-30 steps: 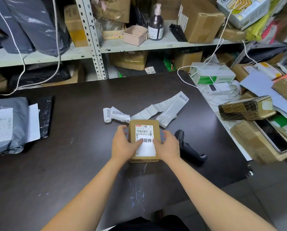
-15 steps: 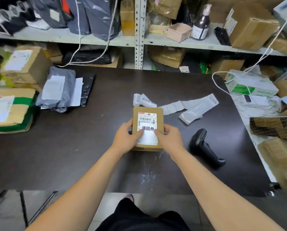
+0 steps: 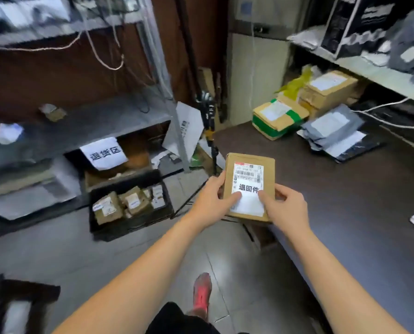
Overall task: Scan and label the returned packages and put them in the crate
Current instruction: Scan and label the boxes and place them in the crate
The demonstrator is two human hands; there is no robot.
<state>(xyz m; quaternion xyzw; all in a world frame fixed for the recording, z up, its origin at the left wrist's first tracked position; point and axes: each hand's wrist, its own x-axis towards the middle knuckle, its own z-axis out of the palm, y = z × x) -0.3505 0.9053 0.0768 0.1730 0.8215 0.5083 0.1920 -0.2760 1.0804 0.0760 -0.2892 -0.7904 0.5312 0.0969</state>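
Observation:
A small brown cardboard package [image 3: 268, 172] with a white shipping label and a return sticker is held up over the left corner of the dark table [image 3: 360, 213]. My left hand [image 3: 213, 196] grips its left edge, thumb on the sticker. My right hand [image 3: 283, 208] grips its right edge, thumb also on the sticker. A black crate [image 3: 129, 225] stands on the floor to the left, below the package, with several labelled brown parcels inside.
Grey metal shelving [image 3: 85, 121] rises behind the crate, with a white paper sign [image 3: 104, 153] hanging over it. On the table's far side lie a green-taped box [image 3: 278, 119], a larger box [image 3: 328, 90] and grey mailer bags [image 3: 333, 133]. Grey tiled floor lies between me and the crate.
I have turned left, away from the table. The package has been lifted off the table and carried left in both hands, and the crate on the floor has come into view.

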